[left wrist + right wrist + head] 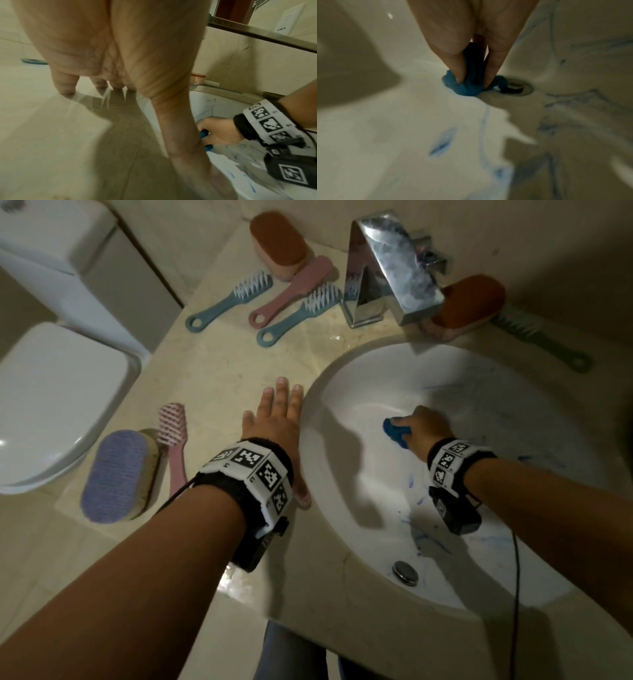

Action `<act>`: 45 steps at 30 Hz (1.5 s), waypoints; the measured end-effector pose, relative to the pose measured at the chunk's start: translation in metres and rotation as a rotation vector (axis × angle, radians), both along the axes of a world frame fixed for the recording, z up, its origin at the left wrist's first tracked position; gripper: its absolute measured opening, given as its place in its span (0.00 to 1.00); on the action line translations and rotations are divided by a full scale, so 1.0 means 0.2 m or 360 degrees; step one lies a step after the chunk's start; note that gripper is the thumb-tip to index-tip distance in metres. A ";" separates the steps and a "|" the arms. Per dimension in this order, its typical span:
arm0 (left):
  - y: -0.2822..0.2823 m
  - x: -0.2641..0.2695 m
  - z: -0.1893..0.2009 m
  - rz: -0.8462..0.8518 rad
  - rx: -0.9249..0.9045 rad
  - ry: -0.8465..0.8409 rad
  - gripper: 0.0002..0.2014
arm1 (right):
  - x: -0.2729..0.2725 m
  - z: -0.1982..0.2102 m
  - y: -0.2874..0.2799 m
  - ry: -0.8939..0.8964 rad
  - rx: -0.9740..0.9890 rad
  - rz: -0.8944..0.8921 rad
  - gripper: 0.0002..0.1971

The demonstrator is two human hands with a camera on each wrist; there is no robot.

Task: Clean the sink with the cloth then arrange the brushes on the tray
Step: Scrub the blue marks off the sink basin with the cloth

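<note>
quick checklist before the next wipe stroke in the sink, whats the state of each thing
1. Grip on the cloth: ok. The right hand holds the bunched blue cloth.
2. Cloth touching the basin: ok. It presses on the white ceramic sink.
3. Bracing: ok. The left hand lies flat on the beige marble counter at the rim.
4. Sink clean: not ok. Blue streaks remain.
5. Round metal drain unblocked: ok.
6. Tray for the brushes: cannot tell, none in view.
</note>
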State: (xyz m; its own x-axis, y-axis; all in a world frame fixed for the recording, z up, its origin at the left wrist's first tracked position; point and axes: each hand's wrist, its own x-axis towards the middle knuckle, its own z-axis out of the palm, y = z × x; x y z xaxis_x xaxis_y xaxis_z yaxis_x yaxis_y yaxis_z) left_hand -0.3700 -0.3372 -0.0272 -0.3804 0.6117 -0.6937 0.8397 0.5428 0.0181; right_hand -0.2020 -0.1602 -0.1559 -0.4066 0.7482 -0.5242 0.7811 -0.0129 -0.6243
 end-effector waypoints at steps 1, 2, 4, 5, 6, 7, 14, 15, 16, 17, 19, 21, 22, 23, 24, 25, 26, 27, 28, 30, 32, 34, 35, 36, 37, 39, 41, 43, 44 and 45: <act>0.00 0.00 0.00 -0.0007 -0.0001 -0.0002 0.80 | 0.01 -0.01 -0.05 -0.0012 0.0016 0.0053 0.14; 0.00 0.00 0.00 -0.0012 -0.0001 -0.0005 0.80 | 0.04 0.00 -0.10 -0.0076 0.0056 0.0211 0.11; 0.00 0.00 0.00 -0.0008 0.0005 -0.0001 0.80 | 0.12 0.00 -0.24 -0.0238 0.0215 0.0869 0.13; 0.00 0.00 0.00 -0.0007 0.0003 -0.0005 0.80 | 0.15 -0.02 -0.28 -0.0322 0.0309 0.1138 0.16; 0.00 0.00 0.00 -0.0006 0.0000 -0.0011 0.80 | 0.18 -0.05 -0.29 -0.0312 0.0360 0.1326 0.18; 0.00 0.00 0.00 -0.0005 0.0000 -0.0016 0.80 | 0.16 -0.05 -0.26 -0.0163 0.0369 0.1263 0.19; 0.00 -0.01 -0.01 -0.0017 0.0003 -0.0022 0.81 | -0.01 -0.08 0.06 -0.0605 0.0615 0.0532 0.20; 0.00 -0.01 -0.02 -0.0019 0.0004 -0.0020 0.81 | 0.00 -0.07 0.02 -0.0759 0.0633 0.0686 0.24; -0.01 -0.01 -0.02 -0.0019 0.0006 -0.0021 0.81 | 0.01 -0.09 -0.01 -0.0866 0.0670 0.0844 0.27; -0.01 -0.01 -0.02 -0.0017 0.0008 -0.0026 0.81 | 0.02 -0.07 -0.04 -0.0897 0.0678 0.0932 0.29; 0.00 -0.01 -0.02 -0.0013 0.0009 -0.0034 0.81 | 0.05 -0.09 -0.03 -0.0824 0.0751 0.1119 0.28; 0.00 -0.01 -0.02 -0.0007 0.0011 -0.0036 0.81 | 0.06 -0.07 0.00 -0.0697 0.0699 0.1184 0.21; 0.00 -0.01 -0.02 -0.0005 0.0012 -0.0036 0.81 | 0.06 -0.06 0.01 -0.0553 0.0753 0.1230 0.16; 0.00 -0.01 -0.02 -0.0005 0.0011 -0.0037 0.81 | 0.05 -0.04 0.00 -0.0450 0.0693 0.1150 0.12; 0.00 -0.01 -0.02 -0.0004 0.0011 -0.0040 0.81 | 0.06 -0.03 0.01 -0.0406 0.0745 0.1187 0.13; 0.00 -0.01 -0.03 -0.0002 0.0013 -0.0043 0.81 | 0.05 -0.04 0.04 -0.0380 0.0749 0.1170 0.14; 0.00 -0.02 -0.03 0.0000 0.0014 -0.0044 0.81 | 0.04 -0.07 0.08 -0.0345 0.0691 0.1024 0.16; 0.00 -0.02 -0.03 -0.0002 0.0012 -0.0043 0.81 | 0.04 -0.08 0.13 -0.0335 0.0642 0.0817 0.16; 0.00 -0.02 -0.03 -0.0006 0.0006 -0.0041 0.81 | 0.05 -0.08 0.17 -0.0354 0.0606 0.0641 0.16; 0.00 -0.01 -0.02 -0.0016 -0.0003 -0.0035 0.81 | 0.06 -0.13 0.21 -0.0415 0.0574 0.0506 0.17; 0.01 -0.01 -0.02 -0.0021 -0.0014 -0.0033 0.81 | 0.07 -0.13 0.14 -0.0489 0.0617 0.0705 0.23; 0.01 -0.01 -0.02 -0.0017 -0.0020 -0.0031 0.81 | 0.09 -0.14 0.10 -0.0351 0.0565 0.0735 0.17; 0.01 -0.01 -0.02 -0.0015 -0.0021 -0.0033 0.81 | 0.09 -0.13 0.11 -0.0280 0.0620 0.0801 0.12; 0.01 -0.01 -0.02 -0.0013 -0.0019 -0.0032 0.82 | 0.08 -0.10 0.13 -0.0248 0.0713 0.0830 0.11; 0.01 -0.01 -0.02 -0.0013 -0.0015 -0.0027 0.82 | 0.06 -0.09 0.18 -0.0239 0.0803 0.0821 0.10; 0.01 -0.01 -0.03 -0.0006 -0.0007 -0.0025 0.82 | 0.06 -0.05 0.23 -0.0298 0.0848 0.0672 0.07; 0.01 -0.01 -0.02 0.0004 -0.0004 -0.0029 0.82 | 0.07 -0.07 0.21 -0.0285 0.0720 0.0493 0.06; 0.01 -0.01 -0.02 0.0006 0.0001 -0.0033 0.81 | 0.08 -0.12 0.13 -0.0342 0.0704 0.0655 0.09; 0.01 -0.01 -0.02 0.0005 -0.0002 -0.0036 0.81 | 0.09 -0.13 0.08 -0.0283 0.0670 0.0734 0.10; 0.01 -0.01 -0.02 0.0003 -0.0002 -0.0040 0.81 | 0.10 -0.15 0.05 -0.0251 0.0595 0.0800 0.11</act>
State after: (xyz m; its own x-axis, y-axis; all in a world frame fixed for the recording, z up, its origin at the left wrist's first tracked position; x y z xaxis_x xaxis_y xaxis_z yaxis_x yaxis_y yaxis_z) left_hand -0.3718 -0.3359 -0.0307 -0.3638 0.6102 -0.7038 0.8381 0.5442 0.0385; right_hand -0.1829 -0.1507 -0.1851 -0.6947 0.6300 -0.3472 0.7177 0.5746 -0.3934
